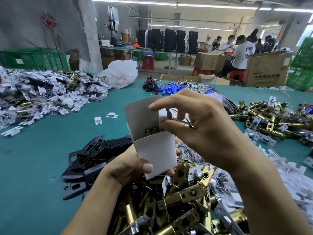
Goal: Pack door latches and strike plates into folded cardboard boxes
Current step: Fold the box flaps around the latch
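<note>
**Box held open over the latch heap**

Holding a small white cardboard box (156, 148) at the centre of the frame, the left hand (133, 167) grips its lower end, thumb pressed flat across the near panel and fingers wrapped behind. The box is tilted, its open mouth facing up and away, its far flap (140, 111) standing raised. Inside the mouth a brass latch (151, 131) shows, lying against the bottom of the opening.

The right hand (199, 126) hovers at the mouth from the right of the frame. Its thumb and bent fingers pinch a small clear packet (177, 116) with dark thin parts in it, right at the box's upper edge; the index finger is stretched out above the flap. What the packet holds is too blurred to tell.

Below the hands, at the lower centre, lies a heap of brass door latches (184, 194), some with bright faceplates. Left of it, on the green table (42, 150), a pile of black strike plates (94, 153) is spread. A second heap of brass latches (271, 119) lies at the right edge. At the upper left sits a large mound of bagged parts with white cards (42, 92), and a few loose white cards (111, 115) lie on the table near it. Blue cylinders with wires (169, 89) lie at the upper centre, beyond the box.
</note>
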Motion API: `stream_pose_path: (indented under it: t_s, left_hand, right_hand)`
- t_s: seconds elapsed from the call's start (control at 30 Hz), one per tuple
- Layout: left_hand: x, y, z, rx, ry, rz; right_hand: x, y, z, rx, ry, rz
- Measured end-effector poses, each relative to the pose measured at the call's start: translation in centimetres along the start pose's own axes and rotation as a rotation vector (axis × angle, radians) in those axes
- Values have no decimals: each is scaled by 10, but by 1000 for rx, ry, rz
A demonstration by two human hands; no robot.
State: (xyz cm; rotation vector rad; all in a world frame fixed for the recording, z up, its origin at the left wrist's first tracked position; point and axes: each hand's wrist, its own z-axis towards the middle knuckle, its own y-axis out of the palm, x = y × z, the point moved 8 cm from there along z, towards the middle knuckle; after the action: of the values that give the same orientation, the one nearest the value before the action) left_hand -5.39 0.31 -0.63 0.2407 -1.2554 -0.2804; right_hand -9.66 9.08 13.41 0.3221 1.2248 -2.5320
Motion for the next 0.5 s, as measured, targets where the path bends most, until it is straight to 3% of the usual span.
stream_pose_path:
  t_s: [0.13, 0.33, 0.4, 0.5]
  left_hand:
    - [2, -6, 3, 126, -40, -18]
    - [5, -9, 3, 173, -58, 48]
    - [6, -10, 2, 187, -64, 37]
    - [6, -11, 2, 194, -76, 23]
  right_hand:
    - [8, -4, 5, -84, 66, -38]
    - [17, 4, 0, -217, 145, -142]
    - [19, 5, -2, -201, 173, -83]
    - [23, -2, -2, -45, 176, 25]
